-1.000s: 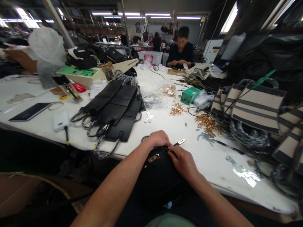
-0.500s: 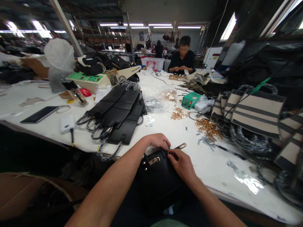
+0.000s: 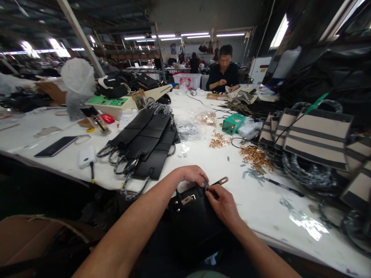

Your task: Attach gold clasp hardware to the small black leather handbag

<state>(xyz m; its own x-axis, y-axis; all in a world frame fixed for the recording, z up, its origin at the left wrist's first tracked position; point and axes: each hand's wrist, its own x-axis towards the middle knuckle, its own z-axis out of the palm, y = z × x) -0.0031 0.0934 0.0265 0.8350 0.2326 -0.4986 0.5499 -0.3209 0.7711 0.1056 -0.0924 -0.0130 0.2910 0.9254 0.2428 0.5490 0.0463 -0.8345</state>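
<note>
A black handbag stands tilted at the table's front edge, close to my body. On its front sits a gold clasp, with small metal studs left of it. My left hand is closed over the bag's top edge, gripping it; its fingertips lie by a small dark tab. My right hand pinches at the same spot, where a tiny shiny piece of metal shows between the fingertips, too small to name. A black strap with a gold end plate sticks out behind the right hand.
Black bag panels with wrapped handles lie stacked at left. Gold fittings and grey metal plates are scattered at right, near a green box and striped bag panels. A co-worker sits across the table.
The view has shifted slightly, so things at left appear further right. Both my hands stay at the bag's top edge. The co-worker's hands have moved apart.
</note>
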